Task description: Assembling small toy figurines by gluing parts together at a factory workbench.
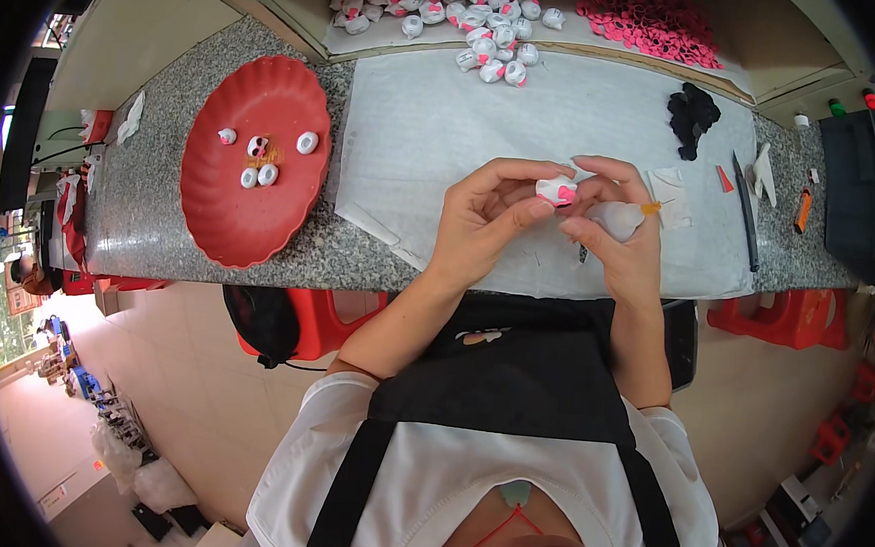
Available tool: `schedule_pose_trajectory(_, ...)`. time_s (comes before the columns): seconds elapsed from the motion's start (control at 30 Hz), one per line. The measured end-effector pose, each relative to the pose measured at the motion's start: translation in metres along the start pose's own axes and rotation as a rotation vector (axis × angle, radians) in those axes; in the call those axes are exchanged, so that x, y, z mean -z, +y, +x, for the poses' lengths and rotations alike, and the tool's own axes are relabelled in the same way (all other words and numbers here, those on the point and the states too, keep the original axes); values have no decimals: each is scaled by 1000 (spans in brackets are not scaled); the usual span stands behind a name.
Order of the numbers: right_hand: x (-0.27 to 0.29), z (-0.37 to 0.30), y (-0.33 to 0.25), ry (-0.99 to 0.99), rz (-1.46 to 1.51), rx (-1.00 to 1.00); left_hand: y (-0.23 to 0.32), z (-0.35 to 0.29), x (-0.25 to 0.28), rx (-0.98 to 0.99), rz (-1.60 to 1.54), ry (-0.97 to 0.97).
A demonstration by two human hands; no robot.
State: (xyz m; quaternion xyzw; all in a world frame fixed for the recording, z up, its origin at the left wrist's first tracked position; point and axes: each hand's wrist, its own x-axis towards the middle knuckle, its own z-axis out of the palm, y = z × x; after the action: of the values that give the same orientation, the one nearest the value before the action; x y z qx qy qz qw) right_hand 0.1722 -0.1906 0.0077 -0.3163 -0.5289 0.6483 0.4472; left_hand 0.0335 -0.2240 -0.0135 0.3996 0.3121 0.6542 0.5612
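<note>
White piece (555, 190) — left hand (483, 216) pinching, right hand (627, 253) curled

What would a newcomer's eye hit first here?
Probably the big red scalloped tray at left, with a few small white pieces in it. Next, the heap of bright pink bits at upper right. Near centre, the left hand holds a white-and-pink piece, the right hand a whitish squeeze bottle with an orange tip.
</note>
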Motion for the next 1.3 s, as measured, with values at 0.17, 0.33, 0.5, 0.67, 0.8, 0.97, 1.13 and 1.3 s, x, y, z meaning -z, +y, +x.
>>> schedule_pose_trajectory(0.17,1,10,8,-11,46,-59,-5,6,6,9,-34,-37)
schedule_pose_trajectory(0.33,3,1,-2,38,16,-39,1,3,-4,-9,68,-56)
schedule_pose_trajectory(0.5,11,1,1,4,12,-85,-9,0,-5,6,128,2)
schedule_pose_trajectory(0.67,7,-6,3,-2,89,-99,-6,-8,-4,0,171,24)
schedule_pose_trajectory(0.8,7,-5,1,-12,109,-92,-3,-4,-7,-17,168,-10)
schedule_pose_trajectory(0.97,10,1,1,-12,97,-84,-3,2,-5,59,154,-10)
schedule_pose_trajectory(1.13,9,-2,0,-15,91,-105,-1,-1,-9,44,174,12)
schedule_pose_trajectory(1.3,7,1,4,-12,110,-109,-3,-2,-9,50,222,64)
